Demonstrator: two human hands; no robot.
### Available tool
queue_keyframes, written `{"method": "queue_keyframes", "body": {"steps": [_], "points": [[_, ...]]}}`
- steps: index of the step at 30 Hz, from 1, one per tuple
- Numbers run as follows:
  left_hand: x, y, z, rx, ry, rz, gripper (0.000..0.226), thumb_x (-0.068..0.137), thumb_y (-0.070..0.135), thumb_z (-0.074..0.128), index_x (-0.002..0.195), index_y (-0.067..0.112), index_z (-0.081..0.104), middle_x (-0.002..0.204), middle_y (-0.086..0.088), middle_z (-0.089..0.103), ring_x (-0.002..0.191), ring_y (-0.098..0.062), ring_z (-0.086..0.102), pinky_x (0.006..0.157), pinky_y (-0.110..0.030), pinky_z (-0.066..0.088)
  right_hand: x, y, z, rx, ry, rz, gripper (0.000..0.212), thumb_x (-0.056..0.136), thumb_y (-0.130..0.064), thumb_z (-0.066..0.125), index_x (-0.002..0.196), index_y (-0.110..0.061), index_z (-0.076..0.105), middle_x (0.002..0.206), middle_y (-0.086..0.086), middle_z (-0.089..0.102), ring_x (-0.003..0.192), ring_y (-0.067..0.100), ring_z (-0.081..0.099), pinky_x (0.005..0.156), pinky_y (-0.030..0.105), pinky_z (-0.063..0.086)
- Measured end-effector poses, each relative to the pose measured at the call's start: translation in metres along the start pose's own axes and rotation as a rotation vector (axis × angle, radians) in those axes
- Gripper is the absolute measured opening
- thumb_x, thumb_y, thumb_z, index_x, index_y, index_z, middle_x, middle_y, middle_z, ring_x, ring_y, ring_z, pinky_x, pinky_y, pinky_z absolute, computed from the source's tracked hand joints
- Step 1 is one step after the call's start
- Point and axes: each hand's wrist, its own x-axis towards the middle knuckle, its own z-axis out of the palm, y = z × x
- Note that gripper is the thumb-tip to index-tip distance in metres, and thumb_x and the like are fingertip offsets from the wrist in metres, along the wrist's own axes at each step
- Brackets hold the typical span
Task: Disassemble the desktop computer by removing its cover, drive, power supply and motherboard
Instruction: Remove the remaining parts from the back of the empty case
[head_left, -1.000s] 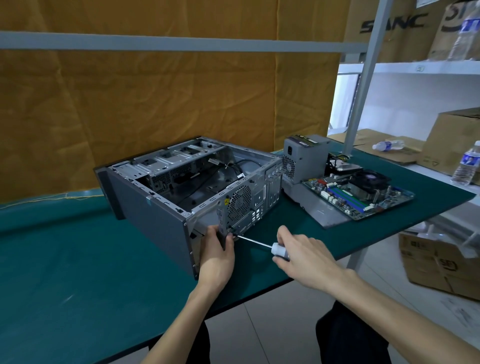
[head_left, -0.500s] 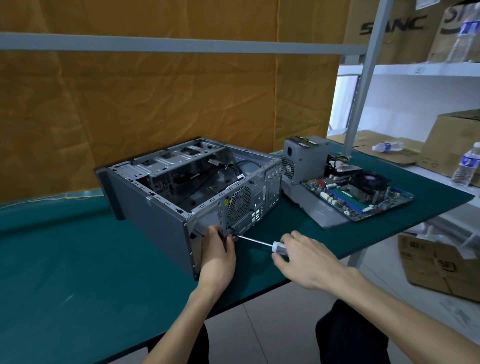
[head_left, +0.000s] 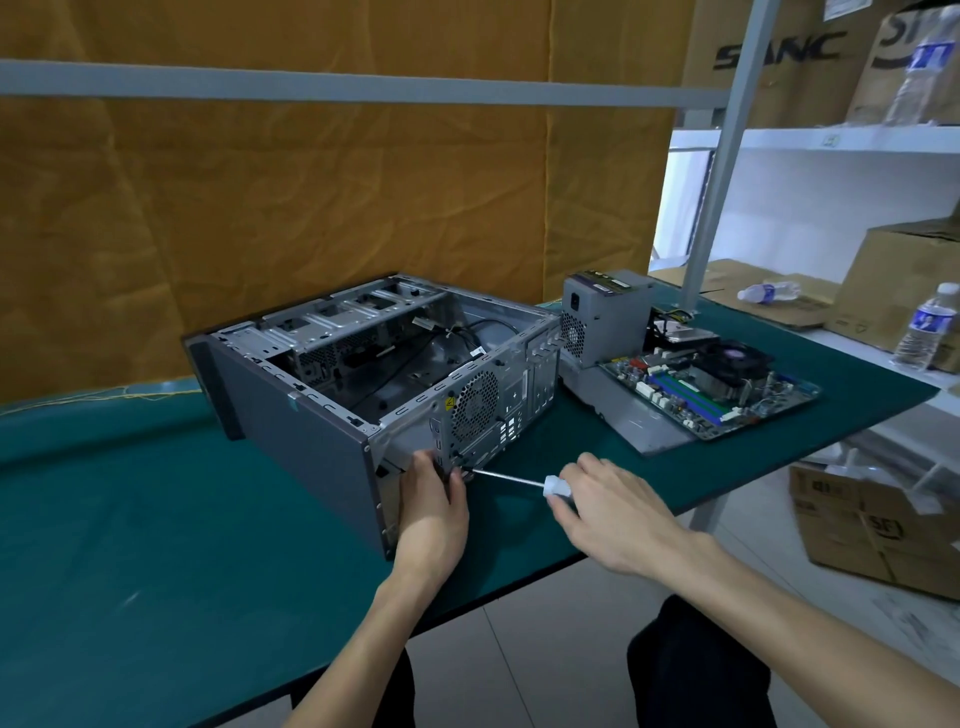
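The grey computer case (head_left: 306, 436) lies on its side on the green table (head_left: 130, 519), open on top, with black cables inside. My left hand (head_left: 434, 512) grips the lower rear corner of the case beside the fan grille (head_left: 474, 402). A screwdriver (head_left: 511, 479) with a white handle is held in my right hand (head_left: 613, 512); its tip meets the rear panel next to my left thumb. The power supply (head_left: 605, 317) stands right of the case. The motherboard (head_left: 717, 387) lies on the removed grey cover panel (head_left: 636, 423).
Cardboard boxes (head_left: 883, 525) sit on the floor at the right. White shelves behind carry water bottles (head_left: 930, 327) and more boxes. A grey frame post (head_left: 719, 171) rises at the table's back right. An orange sheet hangs behind the table.
My right hand has shifted its fingers on the screwdriver handle, turning it slightly. My left hand and the case have stayed put.
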Motion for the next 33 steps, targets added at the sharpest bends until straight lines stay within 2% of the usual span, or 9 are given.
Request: {"method": "queue_keyframes", "body": {"steps": [3, 5, 7, 10, 13, 17, 19, 27, 33], "points": [[-0.0006, -0.0002, -0.0005, 0.001, -0.003, 0.005, 0.012, 0.103, 0.027, 0.05, 0.105, 0.019, 0.042, 0.096, -0.004, 0.055, 0.088, -0.022, 0.054, 0.076, -0.036, 0.043, 0.0002, -0.0007, -0.0014, -0.071, 0.036, -0.063, 0.023, 0.102, -0.044, 0.046, 0.112, -0.023, 0.041, 0.099, -0.005, 0.051, 0.084, 0.023, 0.057, 0.069, 0.035, 0.044], [-0.0009, -0.0001, -0.001, -0.002, -0.01, 0.007, 0.011, 0.103, 0.028, 0.05, 0.105, 0.021, 0.041, 0.098, -0.004, 0.056, 0.089, -0.022, 0.055, 0.078, -0.039, 0.046, 0.0012, -0.0036, -0.0024, -0.052, 0.031, -0.062, 0.026, 0.101, -0.037, 0.051, 0.107, -0.024, 0.029, 0.089, -0.006, 0.051, 0.065, 0.025, 0.049, 0.058, 0.036, 0.04], [-0.0008, 0.0002, -0.0012, -0.003, -0.009, 0.011, 0.011, 0.103, 0.027, 0.049, 0.104, 0.021, 0.041, 0.098, -0.004, 0.056, 0.089, -0.022, 0.056, 0.079, -0.041, 0.048, 0.0027, -0.0057, -0.0021, -0.014, 0.031, -0.049, 0.031, 0.098, -0.037, 0.054, 0.102, -0.026, 0.025, 0.085, -0.007, 0.053, 0.062, 0.027, 0.046, 0.058, 0.037, 0.042], [-0.0008, 0.0008, -0.0008, -0.008, 0.007, 0.018, 0.012, 0.103, 0.027, 0.05, 0.103, 0.019, 0.042, 0.095, -0.004, 0.056, 0.088, -0.024, 0.055, 0.078, -0.041, 0.047, 0.004, -0.0032, -0.0019, 0.035, 0.048, 0.007, 0.03, 0.099, -0.049, 0.048, 0.109, -0.021, 0.046, 0.1, -0.003, 0.057, 0.086, 0.024, 0.06, 0.074, 0.038, 0.047], [-0.0009, 0.0008, -0.0007, -0.019, 0.004, 0.011, 0.012, 0.103, 0.028, 0.05, 0.105, 0.019, 0.042, 0.096, -0.005, 0.055, 0.089, -0.024, 0.055, 0.08, -0.041, 0.048, 0.0041, 0.0001, 0.002, -0.067, 0.038, -0.029, 0.032, 0.104, -0.045, 0.039, 0.113, -0.02, 0.056, 0.108, -0.002, 0.056, 0.101, 0.022, 0.055, 0.089, 0.035, 0.044], [-0.0013, 0.002, -0.0014, -0.021, -0.004, 0.009, 0.012, 0.104, 0.028, 0.05, 0.104, 0.019, 0.041, 0.095, -0.005, 0.056, 0.088, -0.023, 0.056, 0.079, -0.041, 0.047, 0.0049, -0.0046, -0.0028, -0.085, 0.07, -0.061, 0.02, 0.101, -0.034, 0.054, 0.113, -0.023, 0.041, 0.095, -0.006, 0.049, 0.072, 0.023, 0.057, 0.06, 0.035, 0.041], [-0.0016, 0.0018, -0.001, -0.018, -0.002, 0.011, 0.012, 0.104, 0.028, 0.05, 0.103, 0.019, 0.041, 0.094, -0.004, 0.056, 0.086, -0.021, 0.056, 0.076, -0.038, 0.045, 0.0065, -0.006, -0.0041, -0.074, 0.06, -0.048, 0.024, 0.1, -0.032, 0.056, 0.11, -0.023, 0.036, 0.092, -0.006, 0.052, 0.067, 0.027, 0.057, 0.056, 0.036, 0.037], [0.0002, 0.0025, 0.0021, 0.03, 0.02, -0.001, 0.015, 0.103, 0.027, 0.05, 0.096, 0.019, 0.04, 0.088, -0.003, 0.053, 0.079, -0.016, 0.053, 0.07, -0.034, 0.04, 0.0069, -0.0002, 0.003, -0.036, 0.047, -0.052, 0.027, 0.104, -0.042, 0.044, 0.113, -0.019, 0.055, 0.108, -0.002, 0.056, 0.102, 0.021, 0.053, 0.089, 0.033, 0.042], [-0.0032, 0.0043, 0.0047, 0.064, 0.047, 0.045, 0.019, 0.103, 0.023, 0.048, 0.09, 0.019, 0.036, 0.085, -0.002, 0.05, 0.077, -0.015, 0.05, 0.067, -0.033, 0.038, 0.0089, -0.0016, -0.0006, -0.03, 0.04, -0.063, 0.032, 0.099, -0.047, 0.057, 0.109, -0.024, 0.037, 0.096, -0.006, 0.059, 0.077, 0.027, 0.062, 0.061, 0.036, 0.041]]}}
